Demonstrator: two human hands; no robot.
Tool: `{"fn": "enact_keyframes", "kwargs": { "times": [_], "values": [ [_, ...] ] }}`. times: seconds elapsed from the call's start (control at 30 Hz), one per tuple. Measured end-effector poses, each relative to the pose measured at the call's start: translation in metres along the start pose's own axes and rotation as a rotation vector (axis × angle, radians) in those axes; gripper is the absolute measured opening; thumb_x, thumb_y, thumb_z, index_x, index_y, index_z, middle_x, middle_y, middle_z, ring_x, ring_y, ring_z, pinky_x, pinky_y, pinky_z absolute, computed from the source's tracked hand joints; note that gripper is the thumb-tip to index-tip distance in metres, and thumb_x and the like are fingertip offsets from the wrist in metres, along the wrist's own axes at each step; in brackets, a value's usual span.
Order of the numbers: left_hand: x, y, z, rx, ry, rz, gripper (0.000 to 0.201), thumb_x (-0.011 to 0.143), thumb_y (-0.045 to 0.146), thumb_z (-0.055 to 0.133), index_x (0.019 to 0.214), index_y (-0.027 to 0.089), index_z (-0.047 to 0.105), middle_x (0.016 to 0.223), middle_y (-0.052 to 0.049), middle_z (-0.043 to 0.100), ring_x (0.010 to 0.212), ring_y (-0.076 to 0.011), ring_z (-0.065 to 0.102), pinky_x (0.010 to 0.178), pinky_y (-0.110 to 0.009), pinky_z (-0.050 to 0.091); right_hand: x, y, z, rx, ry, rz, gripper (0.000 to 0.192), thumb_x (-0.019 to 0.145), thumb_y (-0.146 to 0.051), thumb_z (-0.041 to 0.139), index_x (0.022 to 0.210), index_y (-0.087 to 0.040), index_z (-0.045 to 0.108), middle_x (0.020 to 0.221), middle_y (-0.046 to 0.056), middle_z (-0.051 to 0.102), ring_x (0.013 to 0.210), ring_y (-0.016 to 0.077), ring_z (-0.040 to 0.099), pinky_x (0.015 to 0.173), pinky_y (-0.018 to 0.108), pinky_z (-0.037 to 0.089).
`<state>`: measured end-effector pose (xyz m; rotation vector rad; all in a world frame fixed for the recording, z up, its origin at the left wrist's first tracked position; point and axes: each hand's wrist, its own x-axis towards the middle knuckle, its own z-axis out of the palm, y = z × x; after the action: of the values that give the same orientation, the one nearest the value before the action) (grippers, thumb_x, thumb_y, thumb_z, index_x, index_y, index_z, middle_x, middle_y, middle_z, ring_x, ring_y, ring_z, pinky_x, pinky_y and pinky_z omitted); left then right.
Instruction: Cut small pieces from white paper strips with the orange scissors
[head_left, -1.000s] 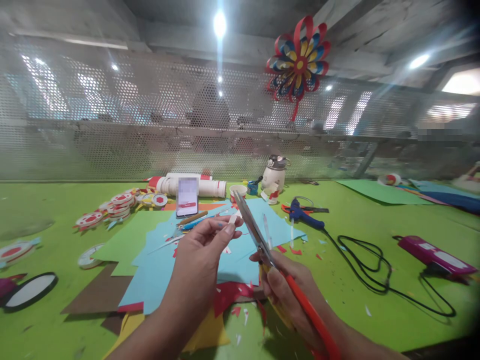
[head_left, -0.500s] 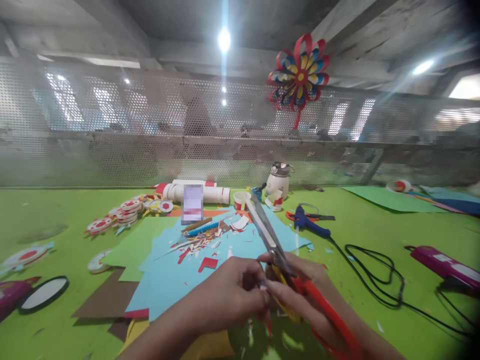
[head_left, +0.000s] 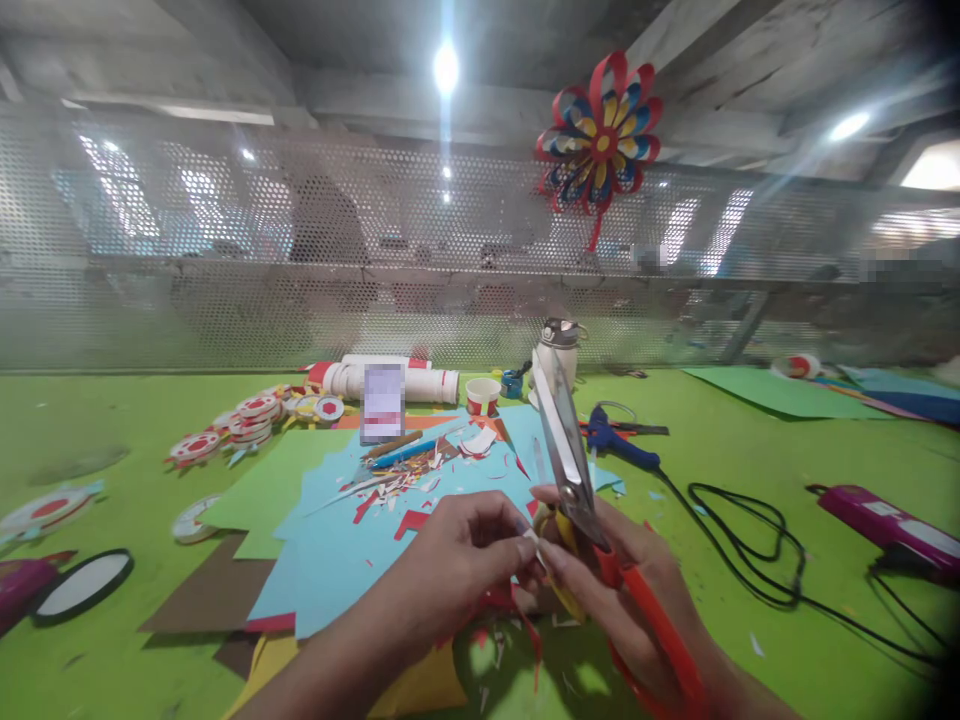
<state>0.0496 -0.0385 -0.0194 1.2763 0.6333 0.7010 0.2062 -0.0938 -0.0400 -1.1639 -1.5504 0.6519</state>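
**Scissors upright, paper scrap held at their pivot**

Here the large steel scissors with orange-red handles [head_left: 574, 470] serve as the landmark. The right hand [head_left: 622, 590] is wrapped around their handles, low and to the right of the pivot, fingers through or around the loops. The blades look closed or nearly so, and their long axis runs from the handles up and slightly left, the tip pointing away from the person toward the white insulated bottle with a grey lid [head_left: 556, 350] behind.

The left hand [head_left: 465, 560] sits just left of the scissors' pivot, thumb and fingertips pinched on a small white scrap of paper [head_left: 529, 534]. That scrap lies immediately left of the pivot, touching or nearly touching the right hand's fingers; I cannot tell which. The left hand is therefore the nearer one to the scrap and grips it.

Beyond the blades' left side a light blue paper sheet [head_left: 337, 550] lies on the green worktop [head_left: 112, 480], strewn with red and white cuttings. To the right of the scissors lie a blue glue gun [head_left: 619, 445] and its black cord [head_left: 750, 550].
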Motion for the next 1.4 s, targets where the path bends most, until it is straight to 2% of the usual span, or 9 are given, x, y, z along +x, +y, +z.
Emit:
{"fn": "enact_keyframes", "kwargs": {
  "times": [0.27, 0.43, 0.53, 0.7, 0.8, 0.93, 1.1, 1.3, 1.4],
  "values": [
    [0.000, 0.002, 0.001, -0.004, 0.024, 0.004, 0.019, 0.072, 0.029, 0.067, 0.066, 0.013, 0.059, 0.061, -0.003, 0.063, 0.055, -0.0103, 0.054, 0.057, -0.024, 0.040, 0.002, 0.000, 0.006, 0.191, 0.025, 0.142, 0.031, 0.085, -0.031, 0.059, 0.114, -0.021, 0.055, 0.071, -0.002, 0.052, 0.059, 0.0130, 0.056, 0.050, 0.022, 0.052],
    [0.001, 0.004, 0.002, 0.034, 0.072, 0.057, 0.018, 0.074, 0.027, 0.064, 0.065, 0.013, 0.058, 0.060, -0.003, 0.063, 0.055, -0.0112, 0.054, 0.056, -0.024, 0.041, 0.003, -0.001, 0.007, 0.261, -0.014, 0.173, 0.034, 0.085, -0.037, 0.058, 0.114, -0.021, 0.054, 0.078, 0.002, 0.058, 0.060, 0.0149, 0.058, 0.051, 0.025, 0.053],
    [0.003, 0.004, 0.002, 0.113, 0.139, 0.088, 0.018, 0.073, 0.027, 0.064, 0.064, 0.014, 0.057, 0.059, -0.003, 0.063, 0.054, -0.0117, 0.054, 0.056, -0.025, 0.043, 0.006, -0.002, 0.006, 0.186, -0.042, 0.182, 0.033, 0.085, -0.036, 0.058, 0.113, -0.018, 0.056, 0.078, 0.004, 0.061, 0.065, 0.0173, 0.061, 0.053, 0.026, 0.053],
    [0.008, 0.000, -0.003, 0.158, 0.187, 0.115, 0.020, 0.073, 0.031, 0.064, 0.064, 0.014, 0.058, 0.061, -0.004, 0.066, 0.056, -0.0138, 0.057, 0.059, -0.028, 0.045, 0.010, -0.004, 0.005, 0.013, -0.083, 0.113, 0.030, 0.085, -0.032, 0.057, 0.109, -0.015, 0.061, 0.076, 0.005, 0.065, 0.080, 0.0219, 0.062, 0.064, 0.027, 0.052],
    [0.009, -0.001, -0.005, 0.153, 0.213, 0.123, 0.021, 0.072, 0.033, 0.066, 0.064, 0.015, 0.058, 0.058, -0.003, 0.064, 0.053, -0.0133, 0.057, 0.057, -0.027, 0.045, 0.011, -0.004, 0.006, 0.012, -0.137, 0.061, 0.027, 0.086, -0.030, 0.055, 0.108, -0.016, 0.061, 0.082, 0.005, 0.068, 0.078, 0.0206, 0.063, 0.062, 0.026, 0.051],
    [0.008, 0.000, -0.004, 0.121, 0.215, 0.110, 0.022, 0.070, 0.034, 0.068, 0.063, 0.015, 0.059, 0.058, -0.003, 0.064, 0.051, -0.0123, 0.055, 0.054, -0.026, 0.044, 0.010, -0.004, 0.006, 0.025, -0.098, 0.021, 0.024, 0.086, -0.027, 0.056, 0.105, -0.015, 0.062, 0.084, 0.006, 0.069, 0.075, 0.0190, 0.064, 0.063, 0.024, 0.051],
    [0.007, 0.003, -0.003, 0.066, 0.221, 0.139, 0.020, 0.070, 0.032, 0.068, 0.065, 0.014, 0.060, 0.061, -0.003, 0.065, 0.050, -0.0118, 0.056, 0.054, -0.026, 0.047, 0.010, -0.004, 0.005, -0.021, -0.099, 0.038, 0.025, 0.086, -0.029, 0.055, 0.105, -0.015, 0.062, 0.080, 0.005, 0.067, 0.072, 0.0187, 0.062, 0.062, 0.026, 0.051],
    [0.009, 0.002, -0.004, 0.072, 0.243, 0.198, 0.019, 0.077, 0.030, 0.061, 0.069, 0.014, 0.056, 0.074, -0.006, 0.066, 0.065, -0.0163, 0.063, 0.059, -0.030, 0.051, 0.012, 0.002, 0.006, -0.084, -0.015, 0.035, 0.029, 0.084, -0.035, 0.056, 0.103, -0.017, 0.065, 0.067, 0.002, 0.063, 0.059, 0.0186, 0.061, 0.053, 0.026, 0.052],
    [0.009, 0.001, -0.003, 0.109, 0.281, 0.238, 0.018, 0.078, 0.029, 0.059, 0.069, 0.015, 0.054, 0.073, -0.005, 0.066, 0.059, -0.0143, 0.062, 0.057, -0.028, 0.049, 0.014, 0.005, 0.006, -0.096, -0.015, 0.029, 0.027, 0.084, -0.037, 0.055, 0.098, -0.017, 0.066, 0.065, 0.003, 0.063, 0.062, 0.0208, 0.062, 0.051, 0.026, 0.051]
  ]
}}
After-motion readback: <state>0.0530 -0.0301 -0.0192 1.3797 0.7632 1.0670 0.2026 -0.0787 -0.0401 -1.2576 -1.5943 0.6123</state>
